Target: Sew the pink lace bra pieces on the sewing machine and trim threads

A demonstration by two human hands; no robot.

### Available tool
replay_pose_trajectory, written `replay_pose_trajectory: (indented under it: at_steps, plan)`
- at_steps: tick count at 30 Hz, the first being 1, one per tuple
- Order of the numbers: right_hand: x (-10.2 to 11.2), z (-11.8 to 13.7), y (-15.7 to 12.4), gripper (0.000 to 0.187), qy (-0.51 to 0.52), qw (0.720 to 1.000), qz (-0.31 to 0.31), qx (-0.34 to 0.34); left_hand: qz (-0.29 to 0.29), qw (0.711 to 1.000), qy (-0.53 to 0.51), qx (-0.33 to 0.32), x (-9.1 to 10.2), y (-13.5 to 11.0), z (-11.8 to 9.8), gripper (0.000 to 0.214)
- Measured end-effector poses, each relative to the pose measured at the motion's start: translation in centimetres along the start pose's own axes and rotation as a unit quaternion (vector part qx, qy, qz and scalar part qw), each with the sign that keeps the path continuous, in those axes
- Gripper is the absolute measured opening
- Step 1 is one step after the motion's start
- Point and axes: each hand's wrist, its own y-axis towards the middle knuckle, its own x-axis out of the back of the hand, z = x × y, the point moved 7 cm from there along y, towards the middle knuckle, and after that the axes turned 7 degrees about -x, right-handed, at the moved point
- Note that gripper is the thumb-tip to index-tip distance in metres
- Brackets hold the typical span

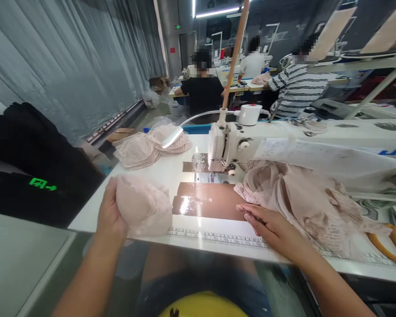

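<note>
My left hand [109, 212] grips a pale pink lace bra cup [141, 207] at the near left edge of the white sewing table [171, 169]. My right hand [269, 224] rests with fingers close together at the edge of a heap of pink lace fabric [303, 198], pinching a thin dark tool that I cannot make out. Between the hands lies a brown plate [206, 200] in front of the needle of the white sewing machine [231, 143].
A stack of pink lace cups [152, 147] lies at the table's back left, under a lamp arm. Yellow-handled scissors [391, 244] lie at the right. A ruler strip [218, 237] runs along the near edge. Black cloth [29, 163] piles at left. Other people sit at machines behind.
</note>
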Motion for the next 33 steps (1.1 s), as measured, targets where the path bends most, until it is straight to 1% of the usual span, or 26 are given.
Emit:
replay_pose_trajectory:
  at_steps: [2,4,6,8,10,12,14,16,19,23,26,29,33]
  plan:
    - [-1.1,0.3,0.0,0.045,0.087,0.994,0.048,-0.034,0.042,0.998,-0.02,0.043,-0.2,0.2,1.2,0.051]
    - [-2.2,1.1,0.2,0.051,0.161,0.982,0.08,-0.059,0.094,0.991,0.008,0.094,-0.6,-0.1,3.2,0.059]
    - [-3.2,2.2,0.9,0.055,0.199,0.973,0.094,-0.074,0.144,0.981,0.07,0.113,-1.0,-0.7,5.0,0.066]
    - [-4.2,3.6,1.8,0.056,0.194,0.972,0.108,-0.071,0.206,0.964,0.124,0.112,-1.6,-1.3,6.0,0.064]
    - [-5.1,5.3,2.8,0.052,0.165,0.977,0.124,-0.051,0.273,0.943,0.159,0.107,-2.2,-1.8,6.4,0.058]
    - [-5.9,7.0,3.9,0.049,0.147,0.981,0.127,-0.02,0.339,0.919,0.167,0.114,-2.7,-2.4,6.4,0.053]
    - [-6.7,8.2,4.9,0.047,0.152,0.979,0.135,-0.009,0.4,0.893,0.154,0.136,-3.0,-3.1,6.3,0.052]
    - [-7.7,8.8,5.6,0.045,0.181,0.971,0.157,-0.018,0.443,0.871,0.135,0.165,-3.0,-3.7,6.2,0.053]
    - [-9.2,9.1,6.0,0.043,0.236,0.949,0.204,-0.051,0.466,0.857,0.114,0.188,-2.5,-4.1,6.1,0.048]
    - [-10.7,8.9,5.6,0.045,0.295,0.914,0.26,-0.098,0.47,0.858,0.07,0.195,-2.1,-4.1,5.9,0.041]
    - [-11.5,9.0,4.9,0.045,0.327,0.891,0.294,-0.115,0.471,0.857,0.064,0.198,-2.0,-4.1,6.1,0.039]
    - [-11.9,9.3,4.4,0.044,0.35,0.876,0.312,-0.114,0.485,0.856,0.08,0.161,-2.4,-4.0,6.1,0.034]
    - [-11.7,9.3,4.4,0.043,0.38,0.866,0.3,-0.126,0.503,0.851,0.121,0.088,-2.9,-3.8,5.7,0.035]
